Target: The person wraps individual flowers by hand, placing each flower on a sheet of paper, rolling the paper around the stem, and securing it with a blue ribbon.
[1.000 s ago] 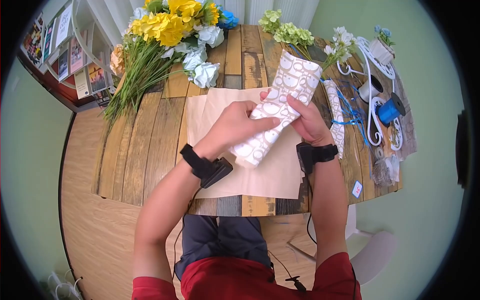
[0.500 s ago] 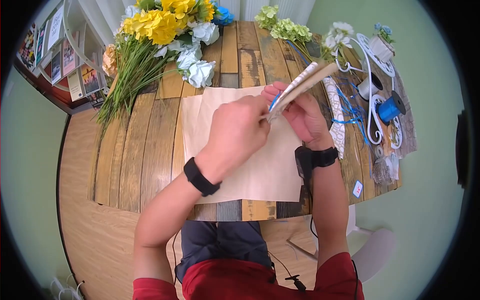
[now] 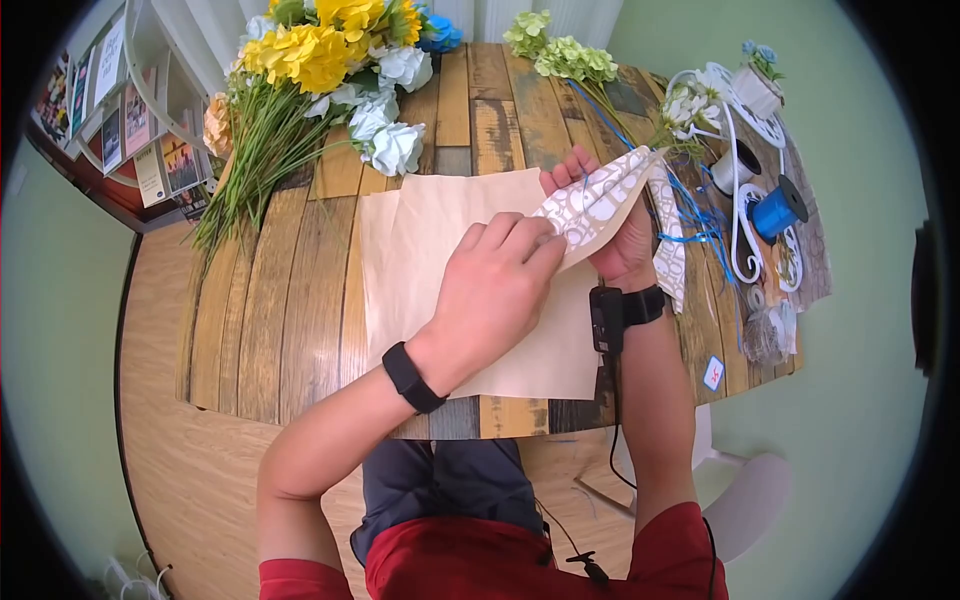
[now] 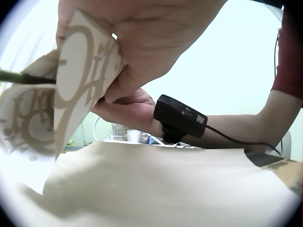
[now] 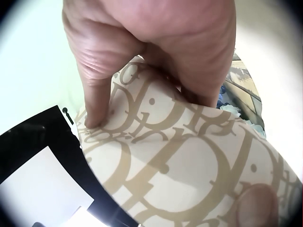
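Observation:
A folded piece of white wrapping paper [image 3: 603, 208] with a beige letter pattern is held over the table between both hands. My left hand [image 3: 495, 290] grips its lower end, back of the hand upward. On its far side, my right hand [image 3: 628, 245] holds it, its fingers showing past the paper's upper left edge. In the right wrist view the right thumb [image 5: 98, 104] presses on the patterned paper. A green stem [image 4: 13, 76] pokes into the paper fold in the left wrist view. White flowers [image 3: 690, 106] show just beyond the paper's upper tip.
Flat brown paper sheets [image 3: 440, 230] lie beneath the hands. A large bunch of yellow and white flowers [image 3: 310, 55] lies at the back left, green hydrangeas [image 3: 575, 60] at the back. On the right are another patterned paper [image 3: 670, 275], a blue ribbon spool [image 3: 778, 213] and a white scrolled stand [image 3: 738, 230].
The wrapping paper has turned from its broad patterned face to edge-on, then tilted to the right with a fold open toward me. My left hand has shifted to its lower end.

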`<state>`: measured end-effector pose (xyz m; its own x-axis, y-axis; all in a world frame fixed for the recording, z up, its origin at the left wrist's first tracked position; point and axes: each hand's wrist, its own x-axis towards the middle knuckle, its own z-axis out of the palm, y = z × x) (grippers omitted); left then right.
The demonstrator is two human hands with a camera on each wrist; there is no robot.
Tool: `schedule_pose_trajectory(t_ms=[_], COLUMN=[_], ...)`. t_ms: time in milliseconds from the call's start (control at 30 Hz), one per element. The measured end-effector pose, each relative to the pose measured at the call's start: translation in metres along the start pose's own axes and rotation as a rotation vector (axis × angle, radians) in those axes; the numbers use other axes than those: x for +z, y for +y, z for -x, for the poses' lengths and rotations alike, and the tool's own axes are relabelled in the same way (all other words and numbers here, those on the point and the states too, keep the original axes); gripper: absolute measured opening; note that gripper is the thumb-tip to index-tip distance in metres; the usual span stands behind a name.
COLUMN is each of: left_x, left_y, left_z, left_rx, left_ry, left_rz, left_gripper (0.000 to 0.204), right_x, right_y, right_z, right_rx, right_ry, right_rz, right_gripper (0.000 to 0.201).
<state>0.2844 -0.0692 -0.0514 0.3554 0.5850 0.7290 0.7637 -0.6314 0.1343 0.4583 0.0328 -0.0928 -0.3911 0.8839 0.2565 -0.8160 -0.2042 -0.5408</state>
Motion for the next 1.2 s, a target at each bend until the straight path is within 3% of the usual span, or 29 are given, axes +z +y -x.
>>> schedule_pose_trajectory(t_ms=[33,100,167,200,233,267,333,400,467,533,633,700,733,800,833,967,1067,1167,1200], left_x=[0.000,0.002,0.004,0.002,-0.001,-0.002,0.000,0.003,0.004,0.009,0.015,0.012,0.012,0.011,0.009,0.008,0.007,-0.003,-0.005], left_y=[0.001,0.002,0.003,0.003,0.002,-0.001,-0.010,-0.021,-0.032,-0.038,-0.037,-0.033,-0.035,-0.039,-0.039,-0.040,-0.038,-0.032,-0.031], left_z=[0.001,0.003,0.004,0.003,0.000,-0.002,-0.002,-0.003,-0.005,-0.002,-0.001,-0.002,-0.001,0.000,-0.001,-0.001,0.002,0.000,0.001], left_rx=[-0.035,-0.070,-0.284,-0.284,-0.447,-0.609,-0.683,-0.758,-0.846,-0.833,-0.733,-0.889,-0.889,-0.743,-0.723,-0.708,-0.753,-0.654,-0.535], left_ry=[-0.023,-0.048,-0.097,-0.099,-0.186,-0.274,-0.259,-0.241,-0.344,-0.388,-0.299,-0.461,-0.460,-0.667,-0.669,-0.640,-0.617,-0.581,-0.493], left_rz=[0.109,0.220,0.466,0.469,0.554,0.637,0.710,0.783,0.833,0.830,0.950,1.144,1.145,1.128,1.080,1.036,1.019,0.893,0.743], left_gripper=[0.024,0.019,0.009,0.009,0.012,0.019,0.023,0.028,0.029,0.026,0.026,0.027,0.027,0.028,0.028,0.029,0.030,0.029,0.028], right_x=[-0.006,-0.017,-0.026,-0.027,-0.029,-0.030,-0.012,0.017,0.009,0.003,-0.004,-0.003,0.000,0.009,0.012,0.010,0.009,0.002,0.001], right_y=[0.001,0.001,-0.002,-0.003,-0.006,-0.011,-0.017,-0.022,-0.020,-0.016,-0.017,-0.019,-0.019,-0.018,-0.017,-0.015,-0.011,-0.010,-0.010], right_z=[-0.002,-0.008,-0.013,-0.013,-0.012,-0.011,-0.007,0.000,0.000,0.000,0.000,0.002,0.003,0.004,0.004,0.004,0.006,0.006,0.004], right_rx=[-0.004,0.071,0.088,0.107,0.105,0.051,-0.003,-0.102,-0.075,-0.077,-0.038,-0.015,0.007,0.002,-0.003,0.008,-0.036,-0.006,0.008], right_ry=[0.002,-0.287,-0.365,-0.445,-0.442,-0.385,-0.324,0.106,0.098,0.088,0.005,0.004,0.004,0.074,0.145,0.084,0.183,0.195,0.125], right_rz=[-0.002,-0.276,-0.306,-0.335,-0.335,-0.233,-0.131,-0.027,-0.037,-0.021,-0.098,-0.118,-0.138,-0.155,-0.174,-0.179,-0.149,-0.006,-0.009], right_gripper=[0.073,0.057,0.050,0.044,0.044,0.041,0.038,0.038,0.039,0.037,0.034,0.033,0.032,0.032,0.035,0.034,0.031,0.029,0.028])
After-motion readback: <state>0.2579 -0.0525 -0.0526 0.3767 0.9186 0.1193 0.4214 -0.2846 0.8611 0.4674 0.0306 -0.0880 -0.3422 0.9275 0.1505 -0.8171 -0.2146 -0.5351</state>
